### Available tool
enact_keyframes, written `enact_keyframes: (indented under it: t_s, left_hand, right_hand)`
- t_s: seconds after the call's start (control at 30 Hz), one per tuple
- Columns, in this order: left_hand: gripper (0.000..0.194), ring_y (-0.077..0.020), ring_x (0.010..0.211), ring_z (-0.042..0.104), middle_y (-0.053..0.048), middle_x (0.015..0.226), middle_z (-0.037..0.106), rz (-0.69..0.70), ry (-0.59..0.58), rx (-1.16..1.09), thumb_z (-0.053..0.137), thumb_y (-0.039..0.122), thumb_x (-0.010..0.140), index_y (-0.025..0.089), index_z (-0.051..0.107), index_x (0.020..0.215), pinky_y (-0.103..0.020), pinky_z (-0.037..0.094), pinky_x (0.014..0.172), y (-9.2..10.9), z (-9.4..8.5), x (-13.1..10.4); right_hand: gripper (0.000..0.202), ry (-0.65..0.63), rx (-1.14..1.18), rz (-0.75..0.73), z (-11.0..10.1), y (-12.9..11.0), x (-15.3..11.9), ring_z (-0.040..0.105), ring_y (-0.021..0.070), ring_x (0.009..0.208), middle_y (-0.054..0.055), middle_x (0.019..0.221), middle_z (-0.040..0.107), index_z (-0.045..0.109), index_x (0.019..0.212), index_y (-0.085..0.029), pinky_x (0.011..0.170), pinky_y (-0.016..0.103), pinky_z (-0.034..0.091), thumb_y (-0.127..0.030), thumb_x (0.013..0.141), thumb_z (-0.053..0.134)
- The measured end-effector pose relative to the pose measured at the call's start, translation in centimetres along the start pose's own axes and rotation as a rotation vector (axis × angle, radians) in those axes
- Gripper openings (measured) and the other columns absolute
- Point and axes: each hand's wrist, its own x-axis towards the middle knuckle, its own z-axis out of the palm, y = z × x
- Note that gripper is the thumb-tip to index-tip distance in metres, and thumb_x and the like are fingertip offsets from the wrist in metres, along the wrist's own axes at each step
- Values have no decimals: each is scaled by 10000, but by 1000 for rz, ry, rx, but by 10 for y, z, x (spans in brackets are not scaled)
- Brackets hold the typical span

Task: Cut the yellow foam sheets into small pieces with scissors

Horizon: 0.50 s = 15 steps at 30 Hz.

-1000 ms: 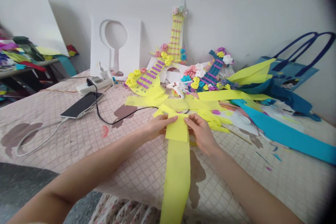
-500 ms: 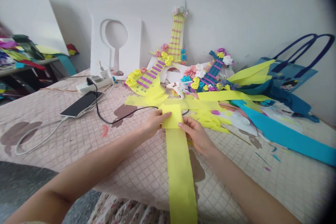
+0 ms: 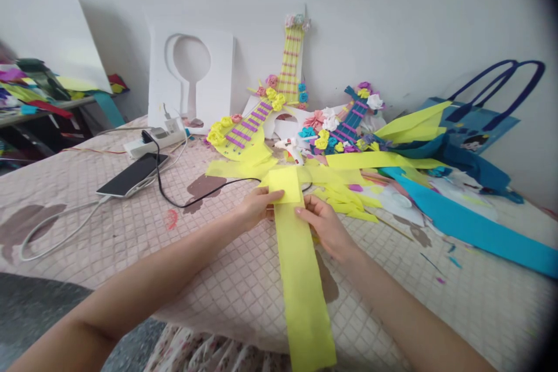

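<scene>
Lying beyond yellow strip (image 3: pixel 304 288): glue gun (image 3: pixel 293 147)

Bare forearms and a flower-printed cloth at the lap.
The left forearm (image 3: pixel 165 279) and right forearm (image 3: pixel 401 308) are bare along the length in view, slim and smooth in outline, narrowing toward the wrists. The left hand (image 3: pixel 256 208) and right hand (image 3: pixel 328 226) are bare too, with slender fingers. The lap cloth (image 3: pixel 196 353) is off-white, gathered into soft folds and scattered with small reddish and dark floral motifs; its finer details are blurred.
</scene>
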Motion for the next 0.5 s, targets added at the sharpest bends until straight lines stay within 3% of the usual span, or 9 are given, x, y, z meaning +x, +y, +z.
enact_keyframes:
  t_s: [0.13, 0.37, 0.5]
  left_hand:
    - [219, -148, 674, 615, -90, 856, 671, -13, 14, -21, 673, 264, 714, 115, 639, 872, -260, 487, 617, -3, 2, 0]
    - [277, -199, 846, 625, -79, 963, 667, 30, 6, -87, 559, 419, 794, 175, 620, 912, -277, 492, 671, -14, 4, 2]
    - [275, -177, 781, 613, -59, 910, 657, 68, 52, -4, 590, 415, 768, 182, 604, 913, -266, 475, 645, -19, 2, 2]
  right_hand:
    - [216, -2, -3, -17, 1, 5, 0, 585, 150, 660, 3, 771, 653, 580, 807, -202, 623, 269, 455, -313, 671, 705]
    - [223, -21, -5, -26, 1, 10, 1, 610, 183, 736, 21, 835, 668, 590, 845, -218, 678, 303, 476, -342, 689, 689]
    - [265, -22, -9, -14, 2, 7, 0, 615, 191, 757, 22, 852, 667, 591, 865, -221, 697, 312, 478, -357, 668, 705]
